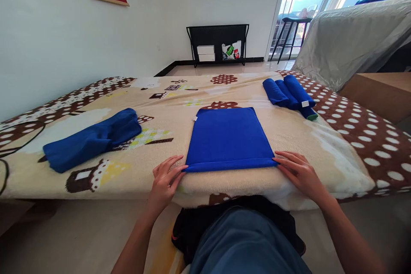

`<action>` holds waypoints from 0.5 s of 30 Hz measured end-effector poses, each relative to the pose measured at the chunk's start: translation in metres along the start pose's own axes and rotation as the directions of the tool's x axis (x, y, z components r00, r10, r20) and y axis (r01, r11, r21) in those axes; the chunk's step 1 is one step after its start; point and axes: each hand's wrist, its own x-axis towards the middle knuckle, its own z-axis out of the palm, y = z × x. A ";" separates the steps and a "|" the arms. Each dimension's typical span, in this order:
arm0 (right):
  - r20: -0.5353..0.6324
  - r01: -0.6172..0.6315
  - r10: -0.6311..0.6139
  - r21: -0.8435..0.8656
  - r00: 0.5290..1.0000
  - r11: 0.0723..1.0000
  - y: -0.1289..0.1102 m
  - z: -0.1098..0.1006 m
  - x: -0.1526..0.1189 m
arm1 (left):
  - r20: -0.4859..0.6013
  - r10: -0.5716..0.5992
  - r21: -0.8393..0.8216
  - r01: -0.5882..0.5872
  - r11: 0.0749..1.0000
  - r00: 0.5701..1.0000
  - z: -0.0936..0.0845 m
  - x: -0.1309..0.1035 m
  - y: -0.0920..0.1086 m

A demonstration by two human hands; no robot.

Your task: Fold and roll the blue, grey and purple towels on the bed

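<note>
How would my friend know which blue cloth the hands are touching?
Find the big patterned blanket; near its front edge are a left hand and a right hand. Between them lies the blue cloth. It's spread flat, its near edge turned over, unlike the rolled cloths or rumpled cloth.

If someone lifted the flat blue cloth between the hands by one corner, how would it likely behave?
The blue cloth would probably droop: it lies flat, with its near edge folded over in a narrow strip. It looks thin, so likely light for its size. The fuzzy-looking blanket beneath may resist sliding.
</note>
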 end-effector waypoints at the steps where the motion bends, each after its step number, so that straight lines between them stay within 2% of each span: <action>1: -0.006 0.004 -0.004 -0.005 1.000 1.000 0.000 -0.001 0.001 | -0.008 0.011 0.009 -0.011 1.000 1.000 -0.001 0.001 0.000; 8: -0.041 0.034 -0.033 0.019 0.999 0.999 0.000 -0.014 0.000 | -0.018 0.070 0.009 -0.070 0.997 0.997 -0.016 0.001 0.009; 12: 0.027 -0.017 0.015 0.101 1.000 0.995 -0.005 -0.025 -0.004 | 0.045 0.047 -0.071 -0.044 0.996 0.998 -0.021 0.000 0.016; 15: 0.094 -0.065 0.051 0.158 0.994 0.985 -0.009 -0.027 -0.003 | 0.119 -0.014 -0.095 0.026 0.995 0.993 -0.019 0.000 0.018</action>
